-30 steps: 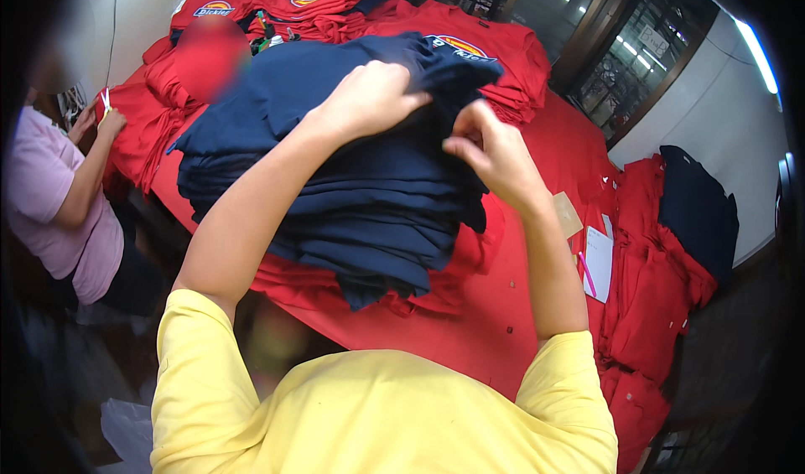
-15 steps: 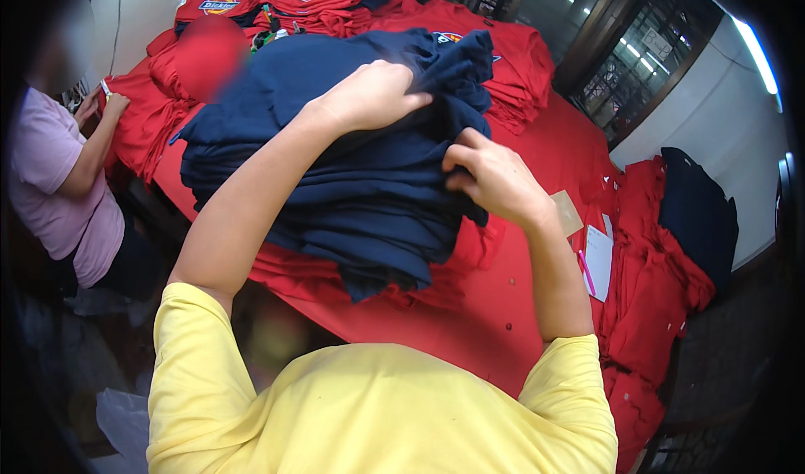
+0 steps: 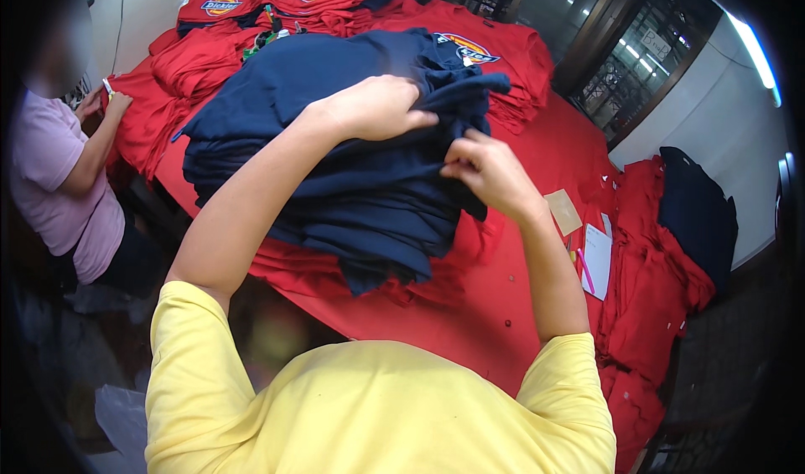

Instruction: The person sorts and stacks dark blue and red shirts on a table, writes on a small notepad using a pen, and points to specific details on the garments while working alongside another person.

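Note:
A thick stack of navy blue shirts (image 3: 335,197) lies folded and layered before me. My left hand (image 3: 377,109) rests on the top layer, its fingers bent into the cloth and its thumb pointing right. A bunched fold of the top navy shirt (image 3: 465,93) stands up beside it. At the stack's right edge, my right hand (image 3: 490,172) has its fingers curled and pinched on the navy cloth. Both hands are closed on the fabric, though the folds partly hide the fingertips.
Red shirts with printed chests (image 3: 323,0) are piled at the back. More red garments (image 3: 641,281) line the right side, by a notepad (image 3: 596,260), a pink pen (image 3: 584,271) and a tan card (image 3: 563,212). At far left, a person in pink (image 3: 59,172) handles red cloth.
The bunched navy fold has shifted to the right and lower, uncovering more of the printed red shirt behind. My left hand has dropped slightly toward me.

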Demonstrator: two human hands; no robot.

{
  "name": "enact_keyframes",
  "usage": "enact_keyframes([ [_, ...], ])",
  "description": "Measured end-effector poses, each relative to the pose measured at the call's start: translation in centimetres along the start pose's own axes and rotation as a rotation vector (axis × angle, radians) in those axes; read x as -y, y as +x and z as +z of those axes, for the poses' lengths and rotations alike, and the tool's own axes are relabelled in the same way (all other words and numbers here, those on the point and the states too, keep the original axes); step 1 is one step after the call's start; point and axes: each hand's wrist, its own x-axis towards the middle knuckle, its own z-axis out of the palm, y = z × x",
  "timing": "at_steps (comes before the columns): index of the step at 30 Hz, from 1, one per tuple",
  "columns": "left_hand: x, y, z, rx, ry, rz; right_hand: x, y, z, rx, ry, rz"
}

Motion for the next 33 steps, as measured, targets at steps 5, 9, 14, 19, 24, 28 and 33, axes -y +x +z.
enact_keyframes([
  [5,-0.1,-0.8,0.6,-0.017,0.151,0.121,0.8,1.3,0.5,-0.309,0.125,0.138],
  [9,0.5,-0.2,0.7,-0.033,0.064,-0.056,2.7,0.0,0.5,-0.057,-0.028,-0.018],
  [14,0.2,-0.1,0.4,0.012,0.060,0.016,1.8,-0.9,0.3,-0.038,-0.200,-0.033],
  [19,-1.6,-1.8,0.0,-0.020,0.192,-0.026,3.0,1.7,-0.5,-0.325,-0.359,-0.099],
  [24,1.6,0.3,3.0,-0.402,0.075,-0.133,5.6,2.6,2.8,-0.458,-0.199,-0.210],
  [28,7.0,0.2,-0.8,-0.737,-0.267,-0.402,3.5,3.5,4.0,-0.109,0.025,-0.001],
  [33,19.2,-7.5,-1.8,-1.350,-1.416,-0.741,-0.4,9.4,4.1,-0.017,0.449,0.279],
])
